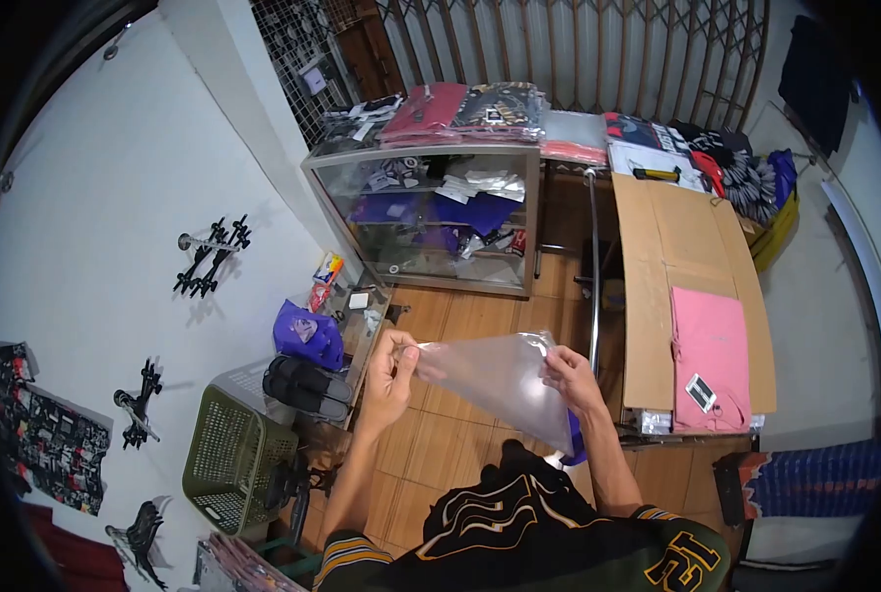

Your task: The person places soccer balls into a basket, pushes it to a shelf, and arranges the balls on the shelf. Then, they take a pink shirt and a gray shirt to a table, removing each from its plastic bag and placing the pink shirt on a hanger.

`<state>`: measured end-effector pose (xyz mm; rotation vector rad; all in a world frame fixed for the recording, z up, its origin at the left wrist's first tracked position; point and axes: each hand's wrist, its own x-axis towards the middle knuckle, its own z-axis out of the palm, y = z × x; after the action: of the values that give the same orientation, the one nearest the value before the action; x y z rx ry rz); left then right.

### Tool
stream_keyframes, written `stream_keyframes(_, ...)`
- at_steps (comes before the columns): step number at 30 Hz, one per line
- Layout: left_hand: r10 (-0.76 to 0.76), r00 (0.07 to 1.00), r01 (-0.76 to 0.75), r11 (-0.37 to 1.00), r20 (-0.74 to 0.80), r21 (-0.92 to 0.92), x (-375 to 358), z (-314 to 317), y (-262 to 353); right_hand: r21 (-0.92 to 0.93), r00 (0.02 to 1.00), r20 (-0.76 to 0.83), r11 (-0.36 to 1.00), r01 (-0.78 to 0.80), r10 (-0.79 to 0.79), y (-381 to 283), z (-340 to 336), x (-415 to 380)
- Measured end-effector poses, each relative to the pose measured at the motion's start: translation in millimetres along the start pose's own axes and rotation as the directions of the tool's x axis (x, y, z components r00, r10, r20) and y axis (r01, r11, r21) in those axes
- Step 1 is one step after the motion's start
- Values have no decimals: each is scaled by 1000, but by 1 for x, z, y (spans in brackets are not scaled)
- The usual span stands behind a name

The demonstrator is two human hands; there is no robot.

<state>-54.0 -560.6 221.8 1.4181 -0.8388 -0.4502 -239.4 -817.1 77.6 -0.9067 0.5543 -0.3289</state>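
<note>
A clear plastic bag (495, 380) is stretched in the air between my two hands, above the tiled floor. My left hand (391, 373) pinches one corner of it between thumb and fingers. At the other end, my right hand (569, 377) grips the bag's edge close to its upper right corner. Nothing shows inside the bag. To the right, apart from both hands, a folded pink shirt (712, 345) with a black and white tag (700, 393) lies on a cardboard-topped table (648, 257).
Ahead stands a glass display case (431, 217) with packed garments (470, 111) stacked on top. A metal rail (595, 286) runs beside the table. On my left are a green plastic basket (225, 459), a purple bag (305, 335) and dark sandals (307, 388).
</note>
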Motion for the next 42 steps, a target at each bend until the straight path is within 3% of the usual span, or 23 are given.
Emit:
stream_keyframes(7, -44, 989, 47, 999, -143, 19, 52, -36, -33, 31, 981, -60, 982, 185, -183, -24, 11, 51)
stream_keyframes(13, 10, 997, -4, 997, -78, 72, 156, -52, -79, -6, 927, -155, 939, 344, -341, -60, 13, 126)
stream_keyframes(17, 15, 999, -19, 993, -36, -114, 232, -38, -95, -14, 878, -253, 909, 416, -406, -100, 10, 162)
stream_keyframes(20, 62, 998, -61, 991, 10, -117, 284, -30, -112, -96, 835, -276, 878, 470, -477, -128, -3, 196)
stream_keyframes(23, 4, 999, 0, 992, 33, -127, 325, -17, -115, -51, 815, -314, 866, 497, -486, -154, -7, 222)
stream_keyframes(26, -20, 997, 31, 988, 72, -153, 367, -5, -129, -135, 784, -345, 854, 502, -516, -174, -13, 246)
stream_keyframes(30, -20, 989, 42, 988, 149, -146, 426, 13, -150, -160, 693, -436, 807, 569, -575, -194, -33, 279)
stream_keyframes(39, 28, 929, 26, 990, 370, -142, 592, 59, -189, -483, 349, -579, 655, 581, -737, -277, -56, 347)
stream_keyframes(42, 119, 906, -103, 993, 407, -62, 656, 76, -188, -576, 230, -552, 566, 590, -801, -310, -63, 371)
